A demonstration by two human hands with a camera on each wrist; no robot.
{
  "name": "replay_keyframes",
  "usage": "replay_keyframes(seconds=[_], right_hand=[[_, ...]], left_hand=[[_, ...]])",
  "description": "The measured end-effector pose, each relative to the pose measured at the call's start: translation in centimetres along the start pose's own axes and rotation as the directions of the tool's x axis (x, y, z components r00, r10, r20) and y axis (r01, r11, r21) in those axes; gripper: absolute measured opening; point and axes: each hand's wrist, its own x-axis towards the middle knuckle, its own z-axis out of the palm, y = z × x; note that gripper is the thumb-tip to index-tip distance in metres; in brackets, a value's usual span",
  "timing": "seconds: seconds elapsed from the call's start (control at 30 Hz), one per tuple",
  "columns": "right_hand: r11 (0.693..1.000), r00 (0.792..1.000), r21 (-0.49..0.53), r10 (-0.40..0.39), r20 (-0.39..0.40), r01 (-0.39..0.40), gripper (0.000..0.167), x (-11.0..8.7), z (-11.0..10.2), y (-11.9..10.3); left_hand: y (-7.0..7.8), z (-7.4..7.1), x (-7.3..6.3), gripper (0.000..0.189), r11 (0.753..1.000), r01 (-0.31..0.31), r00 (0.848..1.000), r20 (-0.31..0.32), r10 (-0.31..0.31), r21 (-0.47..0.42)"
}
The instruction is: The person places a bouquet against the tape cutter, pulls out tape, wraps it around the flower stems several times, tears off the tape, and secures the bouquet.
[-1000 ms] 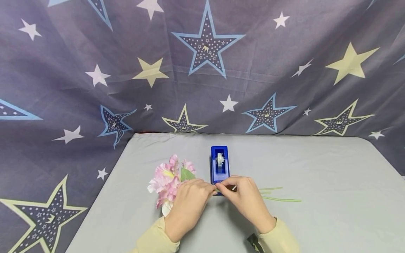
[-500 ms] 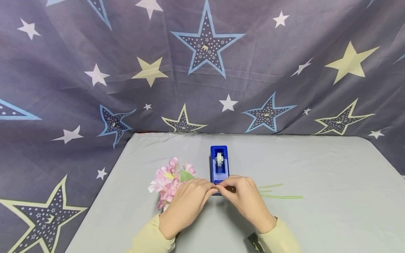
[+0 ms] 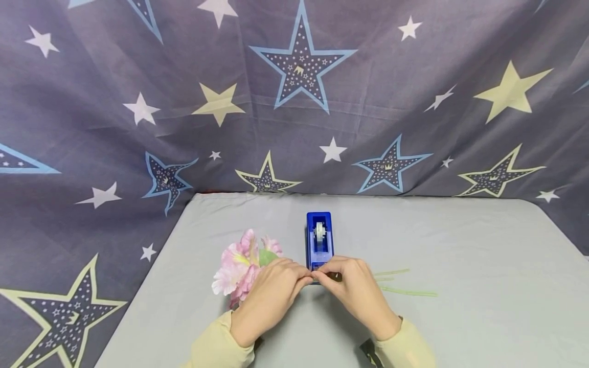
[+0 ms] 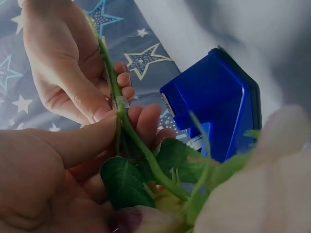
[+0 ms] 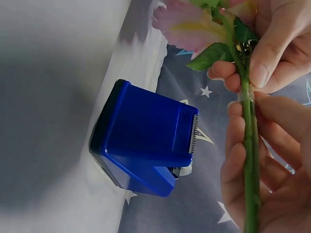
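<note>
In the head view, the left hand [image 3: 273, 289] and right hand [image 3: 356, 289] meet fingertip to fingertip near the cutter end of a blue tape dispenser [image 3: 320, 256], with pink artificial flowers [image 3: 233, 273] beyond the left hand and green stems [image 3: 409, 293] sticking out past the right, above the grey-covered desk [image 3: 469, 245]. With the free ends spread apart, the stems could fan or twist out of line if either hold eases. The left wrist view shows both hands pinching the stems, a small piece of clear tape [image 4: 121, 102] wrapped at least partly about them where the fingers meet; its edge looks loose (the far side is hidden), so it may crease, stick to a fingertip or peel if pressed unevenly. The dispenser's serrated cutting edge [image 4: 166, 104] faces the work and could nick a knuckle that strays. In the right wrist view, the right hand grips the stems just below the tape and the left just above; opposite turns there would probably shear the wrap. No brand, label or lettering is readable on the dispenser's visible faces, and the backdrop cloth [image 3: 317, 128] carries only printed stars and tiny crowns.
</note>
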Motion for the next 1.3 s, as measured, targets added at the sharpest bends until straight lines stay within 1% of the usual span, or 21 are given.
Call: replay_keyframes(seconds=[0.33, 0.5, 0.63, 0.77, 0.93, 1.13, 1.3], right_hand=[[0.998, 0.997, 0.032, 0.048, 0.054, -0.050, 0.007, 0.1, -0.2, 0.1], [0.997, 0.995, 0.054, 0.058, 0.087, -0.063, 0.007, 0.1, -0.3, 0.1], [0.995, 0.993, 0.065, 0.069, 0.098, -0.076, 0.006, 0.1, -0.5, 0.1], [0.994, 0.990, 0.066, 0.078, 0.116, -0.086, 0.006, 0.1, -0.7, 0.1], [0.993, 0.986, 0.085, 0.072, 0.154, -0.085, 0.009, 0.1, -0.9, 0.2], [0.985, 0.976, 0.128, 0.086, 0.199, -0.113, 0.010, 0.1, -1.1, 0.4], [0.980, 0.971, 0.154, 0.088, 0.223, -0.124, 0.010, 0.1, -1.3, 0.4]], left_hand=[[0.0, 0.1, 0.0, 0.012, 1.000, -0.027, 1.000, -0.003, 0.027, 0.014], [0.2, 0.1, -0.1, 0.009, 1.000, -0.019, 1.000, 0.005, 0.019, 0.007], [0.3, 0.2, -0.2, 0.007, 1.000, -0.014, 1.000, 0.001, 0.014, -0.002], [0.3, 0.3, -0.3, 0.006, 0.999, -0.030, 0.999, -0.028, 0.030, 0.012], [0.3, 0.6, -0.2, 0.005, 0.996, -0.063, 0.995, -0.069, 0.068, 0.062], [0.5, 0.7, -0.3, 0.005, 0.991, -0.075, 0.988, -0.130, 0.089, 0.108], [0.6, 0.8, -0.3, 0.007, 0.989, -0.081, 0.984, -0.150, 0.100, 0.124]])
